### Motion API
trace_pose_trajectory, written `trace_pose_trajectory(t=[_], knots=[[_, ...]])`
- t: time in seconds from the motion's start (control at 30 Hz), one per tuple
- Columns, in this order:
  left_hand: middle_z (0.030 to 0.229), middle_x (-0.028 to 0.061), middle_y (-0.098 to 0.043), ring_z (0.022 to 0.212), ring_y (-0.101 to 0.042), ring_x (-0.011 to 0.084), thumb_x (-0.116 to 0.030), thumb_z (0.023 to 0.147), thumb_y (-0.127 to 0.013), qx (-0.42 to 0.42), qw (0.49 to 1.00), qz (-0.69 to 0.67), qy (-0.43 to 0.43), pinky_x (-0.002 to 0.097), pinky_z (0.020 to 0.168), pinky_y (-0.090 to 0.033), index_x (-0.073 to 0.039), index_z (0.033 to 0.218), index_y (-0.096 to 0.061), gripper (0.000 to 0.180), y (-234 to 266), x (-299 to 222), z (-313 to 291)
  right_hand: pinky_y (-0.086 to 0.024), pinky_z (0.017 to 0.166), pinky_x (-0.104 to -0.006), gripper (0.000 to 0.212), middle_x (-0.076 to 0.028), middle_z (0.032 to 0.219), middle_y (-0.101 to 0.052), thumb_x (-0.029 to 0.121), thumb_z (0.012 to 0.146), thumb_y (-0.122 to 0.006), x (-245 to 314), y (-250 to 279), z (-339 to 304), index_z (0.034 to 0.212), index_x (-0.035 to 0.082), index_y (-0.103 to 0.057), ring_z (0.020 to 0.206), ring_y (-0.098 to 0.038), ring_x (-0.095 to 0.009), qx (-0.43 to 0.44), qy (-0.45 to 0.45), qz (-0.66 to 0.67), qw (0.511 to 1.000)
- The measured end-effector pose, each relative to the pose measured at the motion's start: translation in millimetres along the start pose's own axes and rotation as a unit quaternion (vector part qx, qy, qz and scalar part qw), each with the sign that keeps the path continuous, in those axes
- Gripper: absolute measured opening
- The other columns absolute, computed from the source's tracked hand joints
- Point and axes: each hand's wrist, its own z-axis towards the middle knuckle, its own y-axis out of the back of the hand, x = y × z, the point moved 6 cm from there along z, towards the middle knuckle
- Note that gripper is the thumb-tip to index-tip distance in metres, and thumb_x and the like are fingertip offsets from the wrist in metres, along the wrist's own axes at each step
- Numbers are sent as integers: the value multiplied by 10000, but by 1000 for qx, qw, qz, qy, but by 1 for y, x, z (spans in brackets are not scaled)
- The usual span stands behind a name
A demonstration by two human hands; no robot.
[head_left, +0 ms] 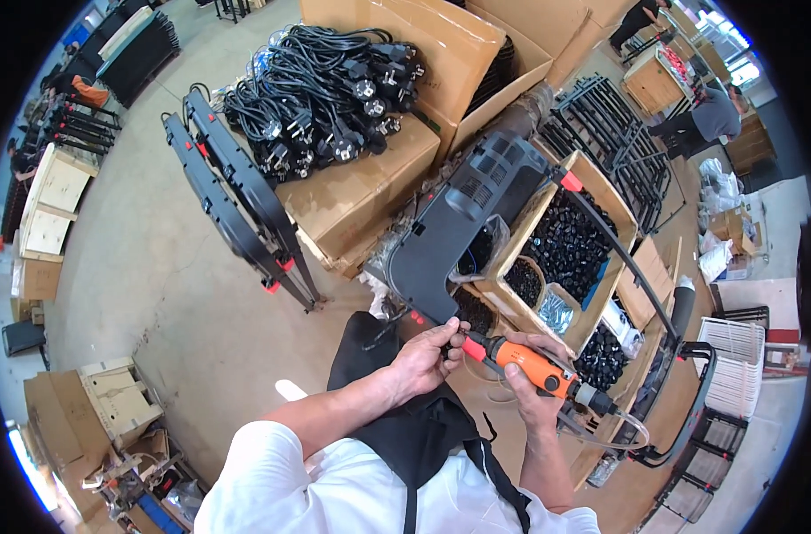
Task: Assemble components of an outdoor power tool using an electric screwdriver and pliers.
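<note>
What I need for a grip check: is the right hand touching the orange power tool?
Touching: the head view shows the right hand wrapped around the orange power tool, with no gap between them.

"What's worn?"
"A black apron (427, 436) over a white shirt (352, 485)."
"Sleeves (261, 454)?"
"Short and white, one on each side of the apron."
"Straps (411, 509)?"
"Narrow black ones, running from the apron across the shirt."

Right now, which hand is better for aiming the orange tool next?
Probably the right hand: it's wrapped around the orange tool. The left hand is by the red piece at the tool's front.
</note>
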Motion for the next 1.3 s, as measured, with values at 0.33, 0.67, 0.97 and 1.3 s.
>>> trace_pose_trajectory(t=[0.33, 0.67, 0.97, 1.3], knots=[[847, -28, -552, 670, -484, 110, -297, 1123, -533, -8, 996, 71, -43, 254, 606, -413, -67, 1172, -668, 271, 11, 25, -33, -522, 1091, -492, 521, -207, 1243, -700, -5, 880, -771, -7, 7, -30, 1331, 32, -513, 1230, -664, -327, -27, -2, 30, 999], [878, 134, -706, 804, -686, 196, -280, 1080, -560, 0, 690, 666, -283, 360, 706, -562, -6, 1244, -682, 342, -33, -122, 1, -521, 1095, -445, 513, -169, 1238, -702, -5, 867, -773, -4, -12, -21, 1323, 21, -540, 1216, -668, -281, -82, -25, -27, 996], [878, 231, -745, 884, -736, 429, -239, 1022, -566, 38, 374, 896, -237, 538, 782, -575, -32, 1001, -715, 255, -51, -123, 24, -532, 1083, -416, 475, -168, 1251, -699, -24, 880, -759, -14, -41, -9, 1308, 7, -555, 1232, -666, -280, -64, -41, -88, 993], [891, 235, -733, 884, -713, 442, -243, 1007, -599, 55, 378, 888, -254, 560, 759, -555, -39, 1020, -707, 231, -38, -122, 29, -572, 985, -347, 423, -126, 1185, -743, 38, 866, -807, -24, -65, 7, 1255, 42, -643, 1097, -722, -214, -31, -31, -180, 983]])
